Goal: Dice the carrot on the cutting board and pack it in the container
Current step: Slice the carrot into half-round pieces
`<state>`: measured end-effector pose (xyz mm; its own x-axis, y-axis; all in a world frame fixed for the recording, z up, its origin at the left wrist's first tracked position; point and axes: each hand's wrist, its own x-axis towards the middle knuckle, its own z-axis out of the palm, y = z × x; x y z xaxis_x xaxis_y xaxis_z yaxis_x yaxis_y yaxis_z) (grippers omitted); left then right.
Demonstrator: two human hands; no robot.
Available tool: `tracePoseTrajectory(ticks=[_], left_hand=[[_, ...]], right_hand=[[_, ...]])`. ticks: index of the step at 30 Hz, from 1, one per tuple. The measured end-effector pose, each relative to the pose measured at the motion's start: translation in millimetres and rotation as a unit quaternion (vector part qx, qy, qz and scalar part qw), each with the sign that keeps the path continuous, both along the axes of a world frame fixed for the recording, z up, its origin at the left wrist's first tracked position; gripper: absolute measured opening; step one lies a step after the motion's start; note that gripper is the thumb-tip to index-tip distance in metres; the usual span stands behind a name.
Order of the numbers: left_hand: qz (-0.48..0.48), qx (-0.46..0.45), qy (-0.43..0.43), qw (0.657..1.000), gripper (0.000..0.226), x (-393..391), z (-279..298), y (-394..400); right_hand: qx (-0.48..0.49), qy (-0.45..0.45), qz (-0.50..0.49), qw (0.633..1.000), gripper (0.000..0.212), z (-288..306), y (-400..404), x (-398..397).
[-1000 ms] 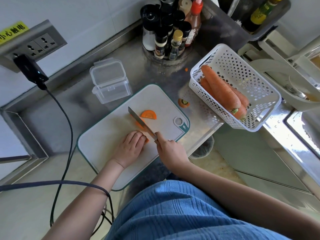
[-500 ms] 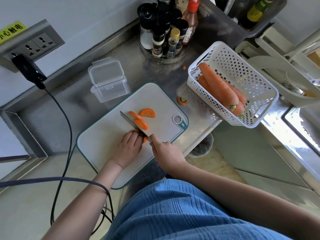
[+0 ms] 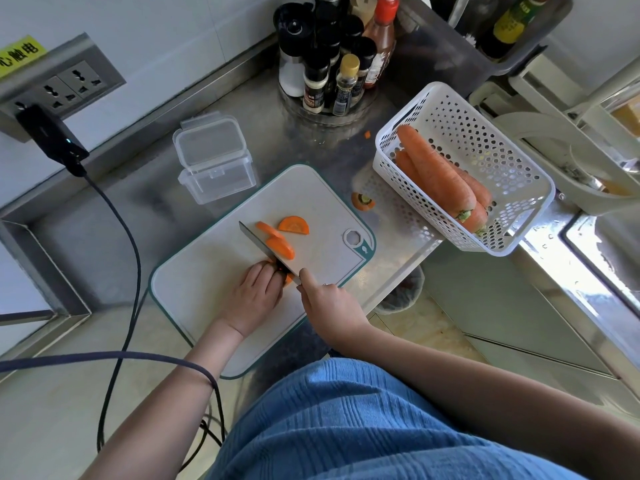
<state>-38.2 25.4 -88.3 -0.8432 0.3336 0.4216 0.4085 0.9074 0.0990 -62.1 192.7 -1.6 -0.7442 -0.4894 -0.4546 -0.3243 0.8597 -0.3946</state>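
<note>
Carrot: the orange carrot piece (image 3: 288, 279) I am cutting lies on the pale, teal-edged plastic cutting board (image 3: 194, 292), mostly hidden under my left fingertips; I cannot tell its long axis.
Slices: three orange half-round slices (image 3: 293, 225) lie on the board just beyond the blade.
Knife: the steel blade (image 3: 263, 245) runs diagonally from my right hand toward the board's far side, edge down beside my left fingertips.
Left hand (image 3: 254, 296): fingers bent, pressing down on the carrot piece, touching the blade's flat.
Right hand (image 3: 329, 306): wrapped round the knife handle, forefinger along the spine.
Container: the clear plastic lidded box (image 3: 214, 161) stands beyond the board's far-left edge, lid on, nearer my left hand.
Judgement: more slicing and cross-cuts to do before packing.
Basket: a white perforated basket (image 3: 512, 188) with whole carrots (image 3: 436, 171), right of the board.
</note>
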Motion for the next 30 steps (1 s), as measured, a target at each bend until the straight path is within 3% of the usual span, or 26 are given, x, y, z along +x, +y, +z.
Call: tracePoseTrajectory(ticks=[15, 20, 30], left_hand=[[0.011, 0.053, -0.021, 0.998, 0.003, 1, 0, 1], [0.005, 0.057, -0.016, 0.998, 0.023, -1, 4, 2], [-0.006, 0.056, -0.034, 0.998, 0.023, 0, 4, 2]], right_hand=[[0.032, 0.002, 0.029, 0.999, 0.017, -12, -1, 1], [0.034, -0.033, 0.011, 0.999, 0.030, -10, -12, -6], [0.056, -0.038, 0.013, 0.998, 0.037, -8, -13, -9]])
